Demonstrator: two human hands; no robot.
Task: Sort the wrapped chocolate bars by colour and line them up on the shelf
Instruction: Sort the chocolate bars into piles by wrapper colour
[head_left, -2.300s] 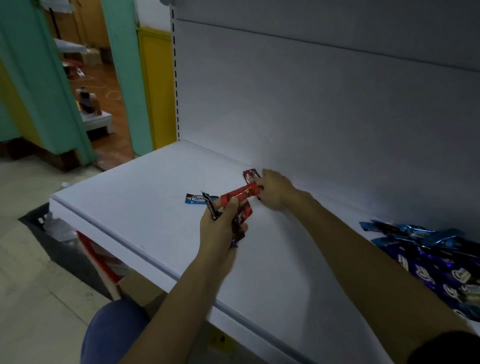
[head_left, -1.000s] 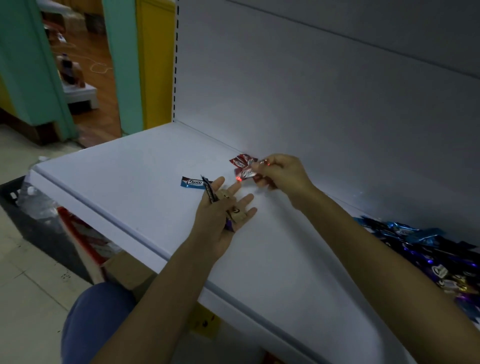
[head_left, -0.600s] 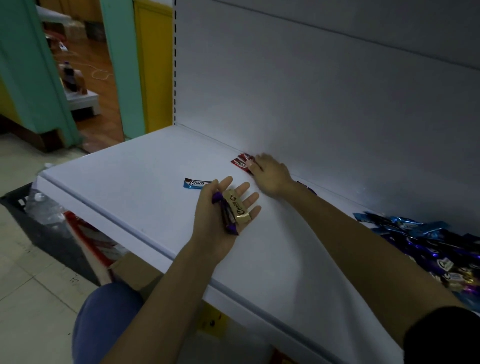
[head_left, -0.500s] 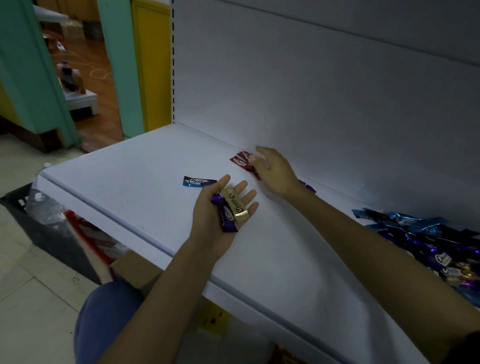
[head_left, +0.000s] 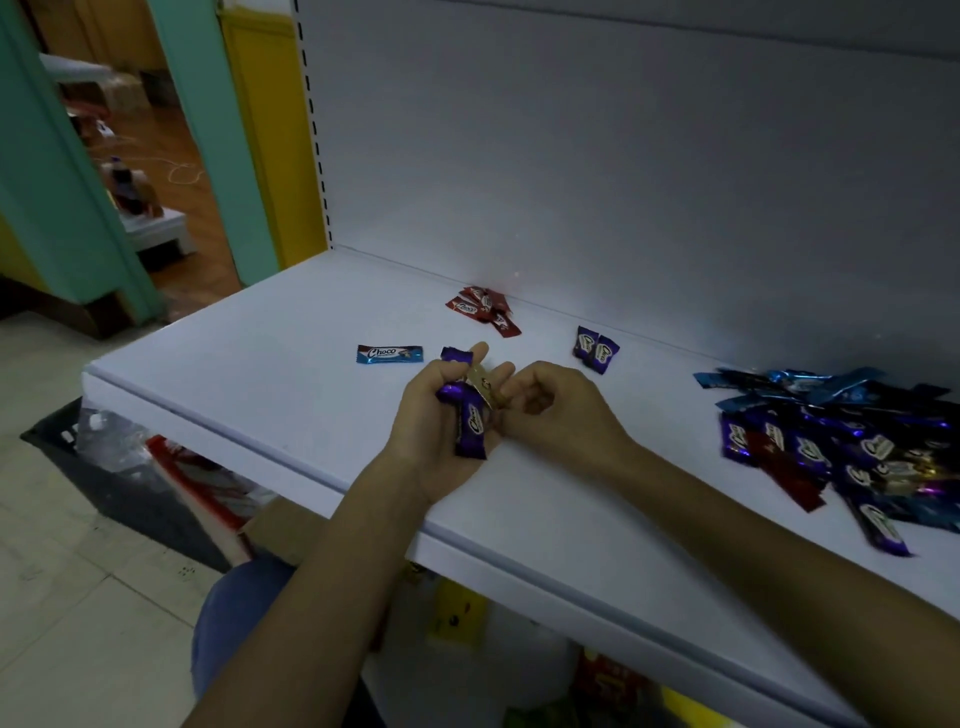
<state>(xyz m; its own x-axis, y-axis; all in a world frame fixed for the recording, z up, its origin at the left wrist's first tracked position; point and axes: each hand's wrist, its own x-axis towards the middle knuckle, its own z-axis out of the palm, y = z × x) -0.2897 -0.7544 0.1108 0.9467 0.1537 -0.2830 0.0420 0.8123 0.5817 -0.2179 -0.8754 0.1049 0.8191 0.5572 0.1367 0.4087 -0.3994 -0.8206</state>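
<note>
My left hand is palm up over the white shelf and grips purple bars and a gold bar. My right hand is beside it, its curled fingertips at the gold bar. Several red bars lie bunched at the shelf's back wall. Two purple bars lie side by side to their right. A single blue bar lies left of my hands. An unsorted pile of bars, mostly purple and blue, is at the right.
The shelf's grey back panel rises right behind the bars. The front edge runs diagonally below my wrists. Boxes and packets sit on the floor under the shelf, and a doorway opens at the left.
My right hand has left the red bars at the back wall and come back to my left hand. My left fingers have curled round the purple and gold bars.
</note>
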